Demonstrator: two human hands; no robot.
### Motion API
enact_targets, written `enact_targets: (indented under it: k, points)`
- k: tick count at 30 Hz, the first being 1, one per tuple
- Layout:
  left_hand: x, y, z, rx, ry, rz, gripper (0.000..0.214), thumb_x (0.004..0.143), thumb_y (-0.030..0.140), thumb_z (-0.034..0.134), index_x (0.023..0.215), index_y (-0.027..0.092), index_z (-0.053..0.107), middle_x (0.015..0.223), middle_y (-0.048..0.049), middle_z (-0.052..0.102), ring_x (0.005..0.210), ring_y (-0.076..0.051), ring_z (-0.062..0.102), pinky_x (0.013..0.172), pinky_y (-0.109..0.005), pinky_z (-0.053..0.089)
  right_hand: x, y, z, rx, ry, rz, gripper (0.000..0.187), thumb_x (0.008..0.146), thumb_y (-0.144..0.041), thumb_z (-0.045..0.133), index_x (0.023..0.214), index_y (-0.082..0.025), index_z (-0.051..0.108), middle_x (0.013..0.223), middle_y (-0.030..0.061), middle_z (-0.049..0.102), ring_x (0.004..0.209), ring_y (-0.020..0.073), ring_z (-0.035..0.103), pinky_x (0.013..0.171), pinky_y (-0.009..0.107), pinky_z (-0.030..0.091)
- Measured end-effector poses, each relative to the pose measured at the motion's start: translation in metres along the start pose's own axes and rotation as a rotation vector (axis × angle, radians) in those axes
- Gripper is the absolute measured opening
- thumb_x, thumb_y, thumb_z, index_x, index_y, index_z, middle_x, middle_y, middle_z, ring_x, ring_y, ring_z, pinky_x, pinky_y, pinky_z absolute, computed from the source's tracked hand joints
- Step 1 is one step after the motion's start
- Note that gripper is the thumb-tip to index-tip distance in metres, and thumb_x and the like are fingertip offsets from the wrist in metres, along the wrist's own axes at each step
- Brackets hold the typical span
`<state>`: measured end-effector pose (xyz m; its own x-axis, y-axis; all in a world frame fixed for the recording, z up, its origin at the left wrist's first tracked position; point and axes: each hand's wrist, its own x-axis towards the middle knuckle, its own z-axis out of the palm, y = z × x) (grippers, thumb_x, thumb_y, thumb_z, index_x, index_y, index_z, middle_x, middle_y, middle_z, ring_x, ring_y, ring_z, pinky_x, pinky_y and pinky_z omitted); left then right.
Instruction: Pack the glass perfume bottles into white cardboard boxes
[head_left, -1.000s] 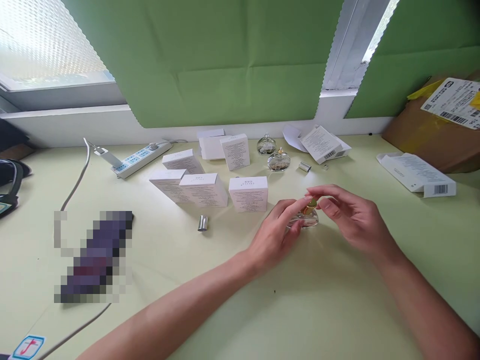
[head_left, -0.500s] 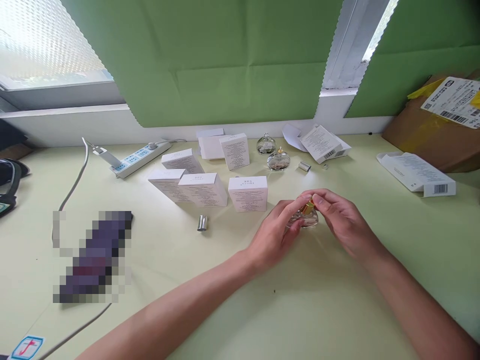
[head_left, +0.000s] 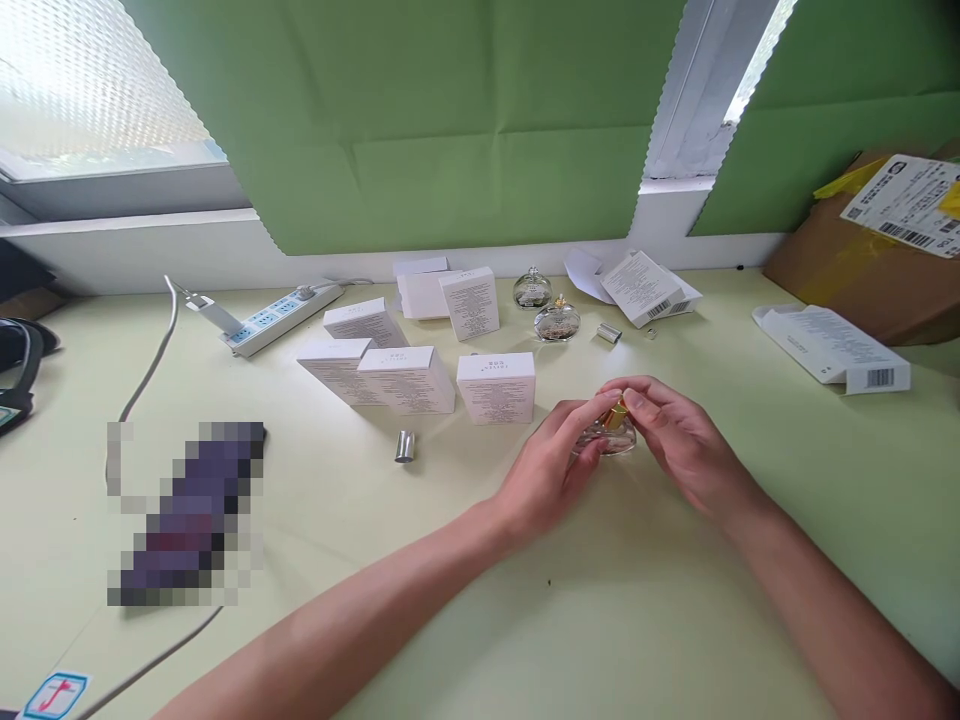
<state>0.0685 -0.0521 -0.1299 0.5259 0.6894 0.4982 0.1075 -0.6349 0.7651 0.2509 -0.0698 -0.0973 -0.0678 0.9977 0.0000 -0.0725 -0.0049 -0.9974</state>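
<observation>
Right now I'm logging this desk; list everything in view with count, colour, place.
Held bottle: 1, clear, gold neck, right of centre
Rear bottles: 2, clear, behind it
Cylinders: 2, silver, left and behind
Tiny piece: 1, clear, near rear cylinder
Boxes: about 8, white, six left, two right
Power strip: 1, white and blue, back left
Plug: 1, white, in strip
Cable: at least 1, grey, left
Pixelated object: 1, dark purple, left
Cut-off objects: 2, black, left edge
Sticker: 1, red, white, blue, front left
Cardboard box: 1, brown, right
Window areas: 2, bright, upper left, upper right
Sheets: 2, green, back
Desk: 1, pale green, below
Left hand: 1, bare, on the held bottle
Right hand: 1, bare, at its neck
</observation>
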Motion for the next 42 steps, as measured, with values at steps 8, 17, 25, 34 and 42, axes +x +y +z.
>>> enact_targets:
  k: [8, 17, 25, 34, 42]
  points:
    - [0.001, 0.001, 0.000, -0.003, 0.013, 0.007, 0.057, 0.098, 0.013, 0.047, 0.149, 0.036, 0.036, 0.134, -0.0087, 0.057, 0.119, -0.023, 0.059, 0.097, -0.043, 0.054, -0.001, 0.002, -0.002, -0.002, 0.008, 0.029, 0.025, 0.094, -0.048, 0.060, 0.111, -0.031, 0.068, 0.107, 0.0004, 0.065, 0.105, 0.0193, 0.058, 0.089, 0.031, 0.045]
    - [0.001, 0.003, -0.001, 0.014, 0.003, -0.004, 0.055, 0.098, 0.012, 0.047, 0.147, 0.034, 0.037, 0.135, -0.0096, 0.056, 0.122, -0.023, 0.058, 0.099, -0.043, 0.054, 0.001, 0.001, -0.003, 0.005, 0.005, 0.032, 0.026, 0.094, -0.047, 0.061, 0.111, -0.030, 0.067, 0.108, 0.0010, 0.063, 0.107, 0.0193, 0.057, 0.090, 0.031, 0.044]
    - [0.000, 0.003, -0.001, 0.030, -0.002, -0.007, 0.057, 0.098, 0.012, 0.046, 0.149, 0.036, 0.034, 0.136, -0.0090, 0.056, 0.124, -0.023, 0.057, 0.100, -0.044, 0.053, 0.002, 0.000, -0.004, -0.027, 0.033, -0.007, 0.026, 0.094, -0.047, 0.062, 0.112, -0.029, 0.067, 0.115, 0.0021, 0.063, 0.112, 0.0203, 0.056, 0.095, 0.033, 0.044]
    - [-0.001, 0.005, 0.001, 0.043, 0.020, -0.105, 0.064, 0.097, 0.022, 0.056, 0.151, 0.039, 0.026, 0.133, -0.0092, 0.057, 0.118, -0.025, 0.060, 0.097, -0.049, 0.054, 0.013, 0.000, -0.042, -0.014, 0.329, -0.147, 0.006, 0.085, -0.025, 0.067, 0.080, -0.025, 0.071, 0.105, 0.0009, 0.066, 0.103, 0.0179, 0.060, 0.090, 0.033, 0.051]
    - [0.000, 0.007, -0.001, 0.065, -0.037, -0.195, 0.058, 0.095, 0.020, 0.054, 0.147, 0.034, 0.031, 0.131, -0.0100, 0.058, 0.115, -0.025, 0.060, 0.095, -0.046, 0.053, 0.029, 0.016, -0.077, -0.049, 0.524, -0.125, 0.006, 0.081, -0.026, 0.069, 0.076, -0.024, 0.067, 0.099, 0.0000, 0.066, 0.090, 0.0145, 0.064, 0.081, 0.031, 0.055]
